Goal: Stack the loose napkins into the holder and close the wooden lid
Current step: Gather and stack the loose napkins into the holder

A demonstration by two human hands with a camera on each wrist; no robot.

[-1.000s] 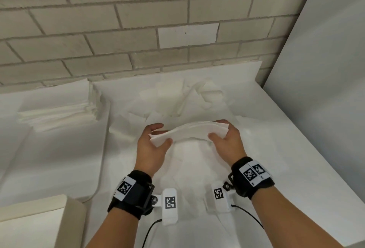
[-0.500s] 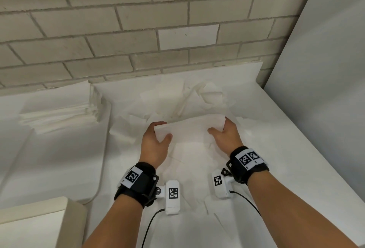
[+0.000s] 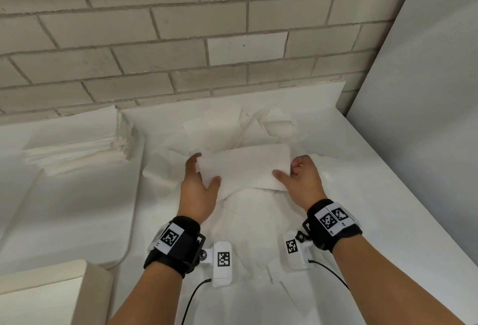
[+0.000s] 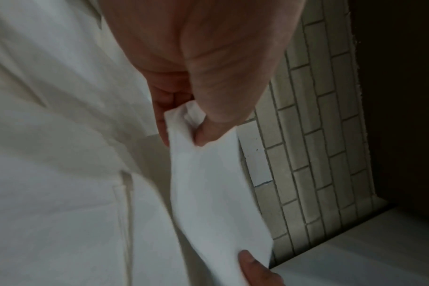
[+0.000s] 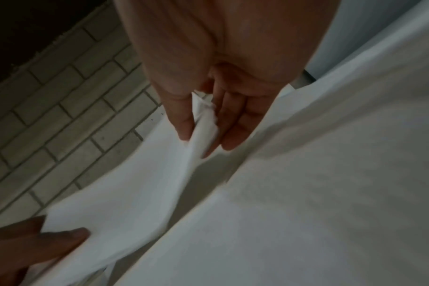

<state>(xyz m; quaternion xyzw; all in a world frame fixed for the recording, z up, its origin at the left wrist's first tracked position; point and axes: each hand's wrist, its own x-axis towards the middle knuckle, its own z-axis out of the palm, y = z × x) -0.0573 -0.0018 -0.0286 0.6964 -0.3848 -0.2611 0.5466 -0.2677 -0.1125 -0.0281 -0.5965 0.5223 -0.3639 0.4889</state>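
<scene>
Head view, left hand point(image 3: 198, 190) and right hand point(image 3: 301, 181) pinching napkin bundle point(image 3: 244, 166)

A pale beige painted brick wall point(image 3: 181, 40) with grey mortar lines runs along the far side. At right stands a smooth light grey panel point(image 3: 426, 91). A white tabletop point(image 3: 388, 208) meets both.

We see a small bunch of white napkins point(image 3: 243, 166) lifted up flat, stretched wide from side to side. One short end is pinched on the left and the other on the right. Under the bunch and behind it lie many loose napkins point(image 3: 248, 128), white and crumpled, spread in a messy heap. Well to the left of the bunch sits a neat stack of napkins point(image 3: 77, 143), folded and piled up.
</scene>
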